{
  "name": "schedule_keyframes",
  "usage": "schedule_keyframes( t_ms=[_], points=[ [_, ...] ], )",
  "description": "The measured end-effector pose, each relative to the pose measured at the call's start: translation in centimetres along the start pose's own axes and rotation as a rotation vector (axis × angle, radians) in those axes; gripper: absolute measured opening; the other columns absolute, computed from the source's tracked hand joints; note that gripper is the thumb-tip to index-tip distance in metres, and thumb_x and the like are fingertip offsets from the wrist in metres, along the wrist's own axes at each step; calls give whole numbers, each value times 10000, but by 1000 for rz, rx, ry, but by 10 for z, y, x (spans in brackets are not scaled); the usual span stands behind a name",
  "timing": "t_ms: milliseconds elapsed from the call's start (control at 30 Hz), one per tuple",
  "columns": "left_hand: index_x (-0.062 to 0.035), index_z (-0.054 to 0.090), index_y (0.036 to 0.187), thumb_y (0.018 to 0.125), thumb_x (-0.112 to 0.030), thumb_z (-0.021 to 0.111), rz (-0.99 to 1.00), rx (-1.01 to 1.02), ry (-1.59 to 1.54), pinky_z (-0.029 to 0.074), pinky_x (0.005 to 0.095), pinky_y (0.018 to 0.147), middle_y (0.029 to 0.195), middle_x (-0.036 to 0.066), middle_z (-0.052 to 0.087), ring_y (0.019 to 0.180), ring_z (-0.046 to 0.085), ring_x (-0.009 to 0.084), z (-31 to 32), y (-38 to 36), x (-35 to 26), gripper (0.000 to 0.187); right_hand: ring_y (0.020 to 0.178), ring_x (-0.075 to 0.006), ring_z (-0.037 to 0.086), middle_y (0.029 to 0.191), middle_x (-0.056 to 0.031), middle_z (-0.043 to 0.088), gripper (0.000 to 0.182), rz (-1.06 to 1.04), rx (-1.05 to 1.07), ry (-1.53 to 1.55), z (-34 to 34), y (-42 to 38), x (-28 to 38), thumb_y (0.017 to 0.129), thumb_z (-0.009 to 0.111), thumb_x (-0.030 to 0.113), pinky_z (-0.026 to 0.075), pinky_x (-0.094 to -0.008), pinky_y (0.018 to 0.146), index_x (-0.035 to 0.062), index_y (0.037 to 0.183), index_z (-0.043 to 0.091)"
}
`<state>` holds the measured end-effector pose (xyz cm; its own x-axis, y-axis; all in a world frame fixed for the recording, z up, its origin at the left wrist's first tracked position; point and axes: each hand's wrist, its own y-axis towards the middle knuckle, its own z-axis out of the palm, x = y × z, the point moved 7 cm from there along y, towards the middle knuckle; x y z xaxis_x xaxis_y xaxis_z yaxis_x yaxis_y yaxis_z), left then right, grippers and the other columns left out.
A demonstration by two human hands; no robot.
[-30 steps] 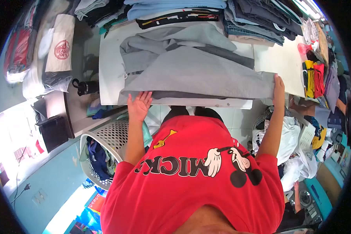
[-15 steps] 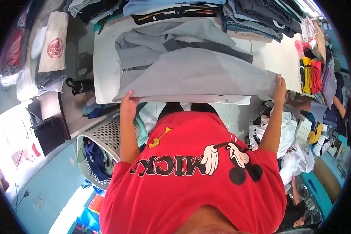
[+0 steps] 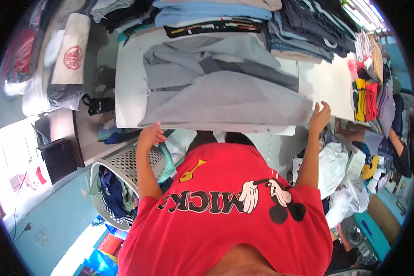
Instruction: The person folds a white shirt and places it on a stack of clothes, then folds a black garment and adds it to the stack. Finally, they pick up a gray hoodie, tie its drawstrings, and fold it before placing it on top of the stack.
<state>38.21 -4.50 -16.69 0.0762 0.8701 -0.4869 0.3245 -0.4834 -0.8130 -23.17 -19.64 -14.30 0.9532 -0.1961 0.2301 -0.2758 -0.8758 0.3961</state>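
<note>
A large grey garment (image 3: pixel 234 99) lies spread over the white table, with a darker grey strip across its middle and a small pale tie at its left side. Its near edge runs along the table's front. My left hand (image 3: pixel 151 136) is at the near left corner, one fingertip overlapping the edge, the other fingers apart and free of cloth. Beyond the right corner, my right hand (image 3: pixel 321 118) is raised with fingers spread, holding nothing.
Folded clothes (image 3: pixel 211 16) are stacked at the table's (image 3: pixel 129 73) back, with dark folded trousers (image 3: pixel 308 27) at back right. A perforated basket (image 3: pixel 124 165) of clothes is at lower left. White laundry (image 3: pixel 333 165) is heaped at right. A black cup-like object (image 3: pixel 96 105) sits left.
Both hands have let go of the garment's near corners, and its front edge now lies down on the table. My right hand has opened and moved slightly off the cloth.
</note>
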Motion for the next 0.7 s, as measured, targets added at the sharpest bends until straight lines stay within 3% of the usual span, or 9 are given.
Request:
schedule_keyframes(
  t_ms=[33, 133, 200, 233, 267, 300, 400, 567, 700],
  points=[
    [10, 552, 888, 833, -303, 501, 118, -26, 252, 453, 269, 590, 675, 101, 618, 636, 606, 163, 1, -12, -21, 322, 1019, -320, 478, 1124, -158, 500, 289, -86, -69, 7, -7, -3, 30, 795, 556, 236, 394, -378, 832, 60, 1023, 535],
    [-32, 538, 1014, 841, -264, 476, 773, -341, 242, 428, 332, 772, 960, 140, 595, 903, 575, 225, 24, -46, -109, 296, 1177, -306, 350, 1279, -134, 375, 396, -247, 89, 117, 6, -22, 117, 831, 484, 328, 271, -442, 947, 120, 1167, 475],
    [-71, 473, 1148, 825, -300, 486, 1060, -459, 694, 295, 414, 941, 1238, 163, 416, 1155, 392, 277, 59, -2, -114, 396, 1223, -298, 296, 1329, -118, 320, 431, -312, 136, 47, 29, -38, 143, 840, 453, 366, 218, -468, 978, 143, 1209, 448],
    [-71, 473, 1148, 825, -300, 486, 1066, -461, 691, 295, 414, 941, 1238, 163, 416, 1155, 392, 277, 68, 14, -105, 396, 1248, -291, 246, 1353, -103, 280, 459, -289, 196, 12, 46, -45, 146, 844, 426, 389, 177, -482, 989, 158, 1241, 412],
    [-86, 428, 1197, 818, -325, 486, 1042, -502, 809, 227, 451, 969, 1304, 157, 316, 1207, 297, 296, 79, 25, -98, 452, 1273, -284, 196, 1378, -87, 240, 487, -264, 256, -25, 55, -49, 148, 848, 399, 411, 135, -496, 1001, 173, 1273, 376],
    [-102, 384, 1246, 811, -351, 486, 1016, -539, 928, 159, 489, 996, 1369, 151, 215, 1260, 201, 314, 86, 36, -93, 512, 1273, -284, 196, 1378, -87, 240, 487, -260, 252, -31, 55, -53, 147, 848, 399, 411, 135, -496, 1001, 173, 1273, 376],
    [-111, 341, 1280, 802, -365, 484, 940, -506, 894, 121, 508, 1003, 1391, 150, 157, 1281, 141, 319, 86, 37, -70, 560, 1282, -277, 178, 1389, -78, 213, 524, -266, 320, -20, 49, -63, 144, 839, 412, 405, 133, -502, 1002, 182, 1304, 322],
    [-108, 346, 1276, 777, -353, 510, 861, -518, 894, 98, 495, 1010, 1388, 165, 158, 1280, 146, 322, 75, 8, -14, 580, 1277, -269, 190, 1386, -76, 221, 516, -320, 371, -31, 37, -95, 146, 848, 400, 376, 137, -496, 1001, 172, 1312, 304],
    [-105, 344, 1273, 762, -332, 535, 895, -520, 906, 86, 492, 1008, 1388, 168, 158, 1282, 140, 314, 73, 9, -8, 590, 1265, -260, 220, 1375, -76, 242, 513, -322, 396, -9, 30, -95, 150, 839, 424, 359, 152, -494, 992, 168, 1304, 319]
  ],
)
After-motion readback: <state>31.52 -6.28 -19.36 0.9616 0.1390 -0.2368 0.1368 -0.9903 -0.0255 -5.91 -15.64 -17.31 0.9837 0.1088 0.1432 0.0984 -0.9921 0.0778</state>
